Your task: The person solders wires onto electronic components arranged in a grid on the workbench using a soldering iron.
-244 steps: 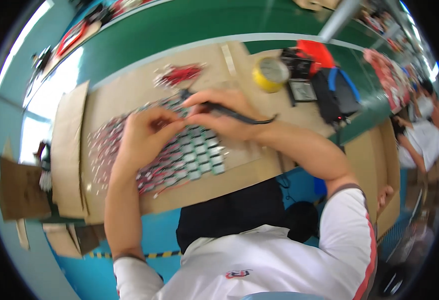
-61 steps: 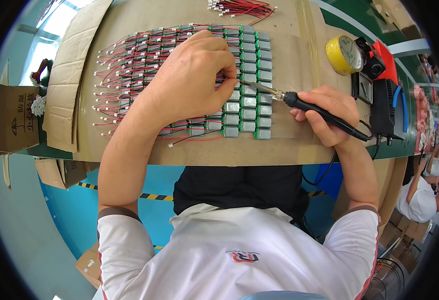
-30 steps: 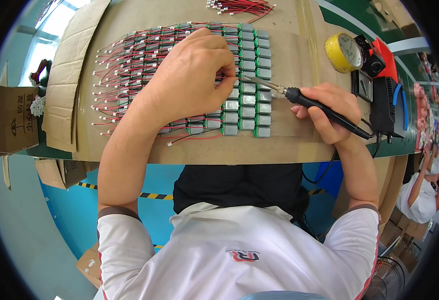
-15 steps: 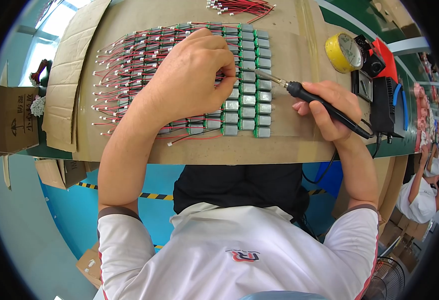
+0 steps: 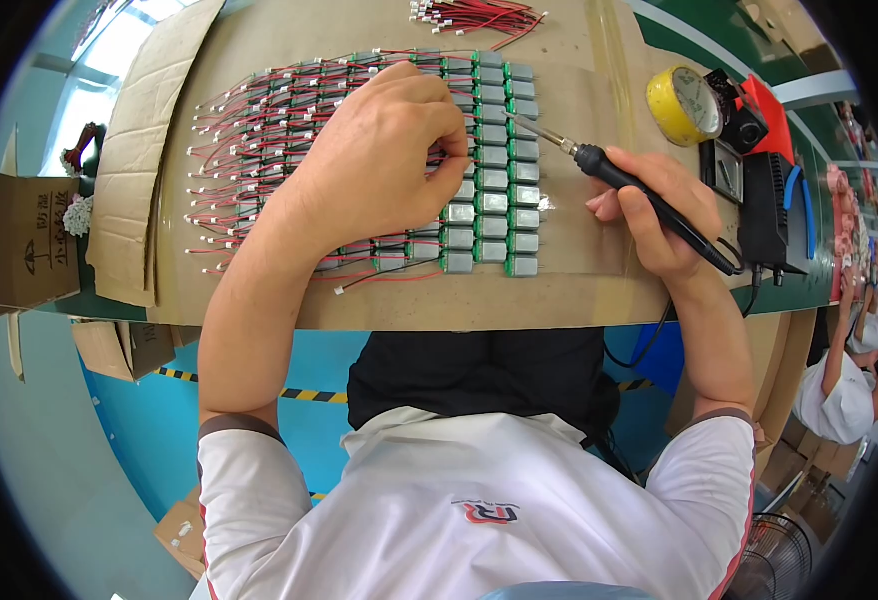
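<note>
Rows of small grey motors [image 5: 494, 205] with green circuit boards cover the middle of the table. Red and black wires with white plugs [image 5: 249, 165] fan out from them to the left. Over the rows is my left hand [image 5: 389, 150], its thumb and forefinger pinched on what looks like a thin wire; the palm side is hidden. My right hand [image 5: 664, 205] grips a black-handled soldering iron [image 5: 649, 200] like a pen. Its metal tip points left and ends over the upper part of the right-hand motor columns; whether it touches one I cannot tell.
A bundle of red wires [image 5: 474, 14] lies at the far edge. To the right are a yellow tape roll [image 5: 683, 105], a black soldering station [image 5: 771, 220] and blue-handled pliers [image 5: 809, 215]. Folded cardboard [image 5: 144, 150] stands at the left. Another person [image 5: 839, 395] sits far right.
The soldering iron's tip has moved slightly up and left along the motor columns, with my right hand shifting a little. My left hand keeps nearly the same place and pinch.
</note>
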Demonstrator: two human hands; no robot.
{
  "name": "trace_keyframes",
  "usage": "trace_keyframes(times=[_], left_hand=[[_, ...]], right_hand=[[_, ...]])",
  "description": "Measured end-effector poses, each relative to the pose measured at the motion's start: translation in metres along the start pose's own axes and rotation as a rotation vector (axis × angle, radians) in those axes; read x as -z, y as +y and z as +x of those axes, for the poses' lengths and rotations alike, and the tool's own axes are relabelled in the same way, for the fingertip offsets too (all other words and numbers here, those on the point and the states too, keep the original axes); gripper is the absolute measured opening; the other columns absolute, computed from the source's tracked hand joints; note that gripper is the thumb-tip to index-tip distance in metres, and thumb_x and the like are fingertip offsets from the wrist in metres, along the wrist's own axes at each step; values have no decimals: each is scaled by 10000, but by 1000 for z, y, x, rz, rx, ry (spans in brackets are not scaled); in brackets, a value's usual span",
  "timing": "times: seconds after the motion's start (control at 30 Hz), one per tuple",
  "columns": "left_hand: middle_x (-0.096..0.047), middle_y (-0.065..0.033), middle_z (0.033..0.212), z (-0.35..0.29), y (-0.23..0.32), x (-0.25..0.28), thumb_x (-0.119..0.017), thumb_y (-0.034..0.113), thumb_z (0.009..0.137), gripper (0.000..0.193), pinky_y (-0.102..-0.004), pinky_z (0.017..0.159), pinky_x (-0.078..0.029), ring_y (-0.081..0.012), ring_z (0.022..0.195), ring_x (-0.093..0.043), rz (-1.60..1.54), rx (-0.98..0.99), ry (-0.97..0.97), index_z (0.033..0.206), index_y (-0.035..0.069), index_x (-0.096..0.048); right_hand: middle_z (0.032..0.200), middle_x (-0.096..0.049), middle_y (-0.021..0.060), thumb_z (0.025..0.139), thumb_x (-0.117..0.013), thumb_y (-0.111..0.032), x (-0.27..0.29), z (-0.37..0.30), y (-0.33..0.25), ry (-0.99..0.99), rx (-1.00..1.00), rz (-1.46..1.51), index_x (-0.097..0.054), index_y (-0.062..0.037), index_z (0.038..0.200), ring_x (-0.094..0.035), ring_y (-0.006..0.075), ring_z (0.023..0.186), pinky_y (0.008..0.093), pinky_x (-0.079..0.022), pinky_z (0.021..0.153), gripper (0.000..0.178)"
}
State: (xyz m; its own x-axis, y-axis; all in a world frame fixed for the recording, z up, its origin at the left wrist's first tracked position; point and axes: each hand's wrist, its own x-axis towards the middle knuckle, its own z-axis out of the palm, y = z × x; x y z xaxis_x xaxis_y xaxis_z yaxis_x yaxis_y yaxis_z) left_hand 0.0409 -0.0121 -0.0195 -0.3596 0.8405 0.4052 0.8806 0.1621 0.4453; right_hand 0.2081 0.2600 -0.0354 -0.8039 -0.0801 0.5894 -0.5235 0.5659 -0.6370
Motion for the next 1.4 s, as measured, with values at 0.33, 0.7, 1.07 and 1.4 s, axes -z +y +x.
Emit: trace_keyframes(times=[0.33,0.7,1.07,1.4], left_hand=[[-648,-93,874,4,1,4,-820,29,758,143,-418,843,-521,-319,915,-616,-24,-17,3,817,40,-690],[-766,-149,886,41,18,30,-792,122,857,135,-435,848,-587,-330,879,-726,-50,283,-48,891,-6,-764],[-765,-221,786,174,-40,-33,-733,258,842,289,-449,784,-612,-344,790,-764,215,419,-215,908,-18,-790],[-766,-316,1008,187,-40,-49,-735,238,817,316,-492,898,-616,-452,980,-761,317,478,-265,903,-59,-795]], right_hand=[[1019,-810,145,1036,-706,-25,-2,-2,5,37,-68,137,-709,63,1328,-706,107,678,239,-575,620,305],[1062,-790,129,1089,-676,-102,-9,-3,15,224,-84,189,-706,-11,1341,-694,103,658,239,-576,605,270],[1053,-784,120,1094,-682,-150,-4,3,13,337,-158,152,-709,-23,1319,-692,114,642,246,-561,572,260],[1010,-791,116,1089,-688,-140,1,6,12,374,-119,137,-718,-27,1299,-679,113,614,244,-532,543,241]])
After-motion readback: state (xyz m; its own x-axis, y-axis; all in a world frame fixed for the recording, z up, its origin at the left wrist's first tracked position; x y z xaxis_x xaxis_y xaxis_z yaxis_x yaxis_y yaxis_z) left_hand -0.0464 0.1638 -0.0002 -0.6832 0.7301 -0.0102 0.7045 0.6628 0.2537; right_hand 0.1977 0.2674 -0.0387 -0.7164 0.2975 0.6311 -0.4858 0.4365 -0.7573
